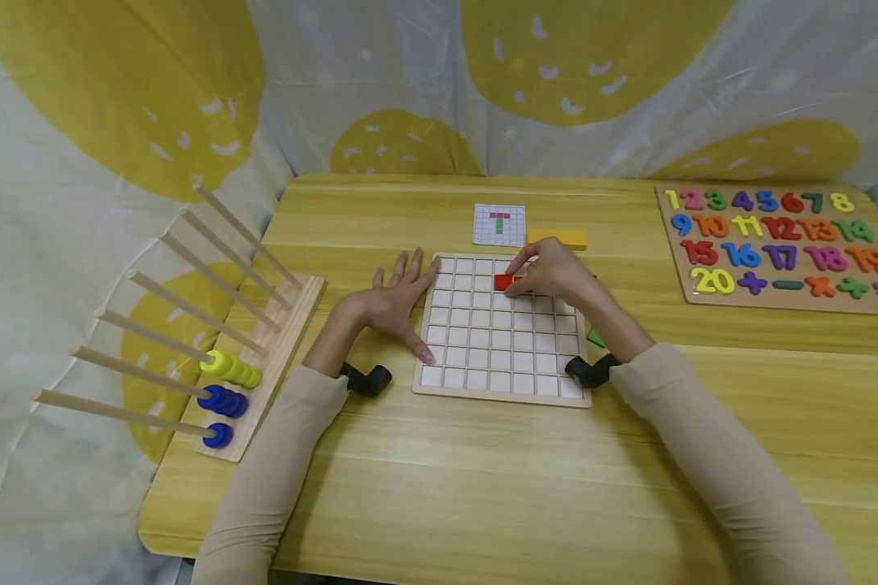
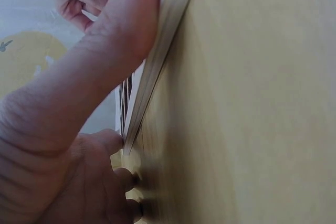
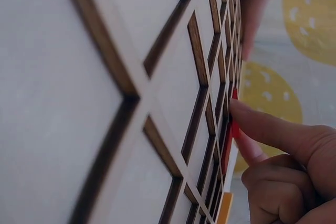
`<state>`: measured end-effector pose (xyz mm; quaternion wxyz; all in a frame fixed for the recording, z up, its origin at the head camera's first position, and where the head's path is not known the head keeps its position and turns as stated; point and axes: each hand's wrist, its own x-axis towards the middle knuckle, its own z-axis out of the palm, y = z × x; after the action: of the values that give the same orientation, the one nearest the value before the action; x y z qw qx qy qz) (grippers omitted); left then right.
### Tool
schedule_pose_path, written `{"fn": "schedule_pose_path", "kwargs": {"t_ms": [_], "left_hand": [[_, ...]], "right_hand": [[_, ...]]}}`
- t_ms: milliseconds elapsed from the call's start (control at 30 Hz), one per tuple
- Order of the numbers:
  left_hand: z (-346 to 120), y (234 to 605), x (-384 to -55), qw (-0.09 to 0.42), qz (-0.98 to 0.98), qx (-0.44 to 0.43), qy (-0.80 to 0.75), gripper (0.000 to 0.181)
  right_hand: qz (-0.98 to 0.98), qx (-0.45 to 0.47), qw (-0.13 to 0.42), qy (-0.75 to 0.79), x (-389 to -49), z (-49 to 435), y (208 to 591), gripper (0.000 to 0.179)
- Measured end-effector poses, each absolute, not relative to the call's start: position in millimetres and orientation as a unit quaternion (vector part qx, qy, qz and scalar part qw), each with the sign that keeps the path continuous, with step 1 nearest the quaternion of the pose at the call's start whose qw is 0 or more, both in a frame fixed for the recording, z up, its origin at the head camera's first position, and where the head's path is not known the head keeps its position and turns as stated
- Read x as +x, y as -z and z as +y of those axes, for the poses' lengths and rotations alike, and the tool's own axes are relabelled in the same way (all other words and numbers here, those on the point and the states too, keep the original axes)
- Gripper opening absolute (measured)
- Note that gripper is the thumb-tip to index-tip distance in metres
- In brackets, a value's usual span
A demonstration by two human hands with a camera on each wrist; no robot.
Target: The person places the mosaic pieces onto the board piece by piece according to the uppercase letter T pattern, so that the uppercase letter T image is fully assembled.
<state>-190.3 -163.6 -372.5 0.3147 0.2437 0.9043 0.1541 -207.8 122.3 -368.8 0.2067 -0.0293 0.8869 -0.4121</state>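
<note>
A white grid board (image 1: 478, 380) with a wooden frame lies on the table. My left hand (image 1: 395, 305) is spread along its left side, the thumb resting on the frame near the lower left corner. In the left wrist view the thumb lies against the board's edge (image 2: 152, 61). With thumb and index finger, my right hand (image 1: 556, 272) pinches a red square tile (image 1: 503, 282) at the board's upper rows. The right wrist view shows the red tile (image 3: 235, 128) at the fingertips and another red tile (image 3: 226, 153) in a cell beside it.
A pattern card (image 1: 499, 225) with a red and green T lies behind the board, next to an orange block (image 1: 567, 239). A green tile (image 1: 595, 336) lies by the board's right side. A peg stand (image 1: 285, 341) with rings stands left, a number board (image 1: 768, 296) right.
</note>
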Motion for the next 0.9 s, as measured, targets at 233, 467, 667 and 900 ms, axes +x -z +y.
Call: {"fn": "schedule_pose_path", "kwargs": {"t_ms": [233, 467, 667, 900], "left_hand": [[-163.5, 373.1, -191.0, 0.315, 0.905, 0.242, -0.154, 0.155], [-164.2, 371.8, -190.0, 0.317, 0.905, 0.240, -0.155, 0.155], [-164.6, 372.4, -190.2, 0.317, 0.904, 0.240, -0.156, 0.155], [-164.1, 372.9, -190.5, 0.317, 0.903, 0.242, -0.157, 0.156]], "right_hand": [[0.888, -0.027, 0.201, 0.412, -208.3, 121.5, 368.7, 0.031], [0.887, -0.019, 0.201, 0.416, -207.2, 121.4, 369.0, 0.031], [0.883, -0.021, 0.205, 0.421, -208.3, 122.3, 371.1, 0.033], [0.881, -0.024, 0.210, 0.422, -209.6, 123.8, 371.6, 0.034]]}}
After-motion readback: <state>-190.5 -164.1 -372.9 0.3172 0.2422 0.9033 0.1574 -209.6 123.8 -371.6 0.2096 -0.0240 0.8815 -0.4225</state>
